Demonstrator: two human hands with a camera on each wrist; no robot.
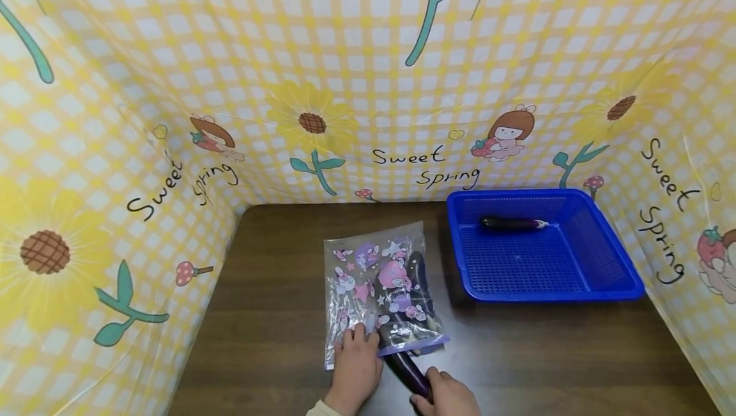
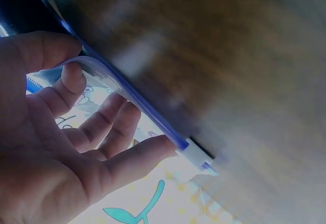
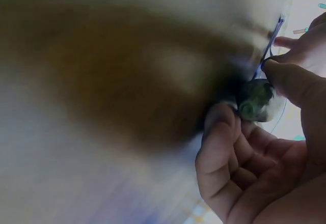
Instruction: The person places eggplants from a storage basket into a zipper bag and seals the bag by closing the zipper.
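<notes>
A clear printed zip bag lies on the table with its purple-edged mouth towards me. At the mouth, my left hand holds the film between thumb and fingers. The left wrist view shows the purple zip edge bowed up there, with a white slider by one fingertip. My right hand grips a dark eggplant by its green stem end; its far end passes in at the bag's mouth. Another eggplant lies inside along the bag's right side.
At the back right of the brown table stands a blue plastic basket. One eggplant lies in it near the back wall. A yellow checked cloth surrounds the table at the back and both sides.
</notes>
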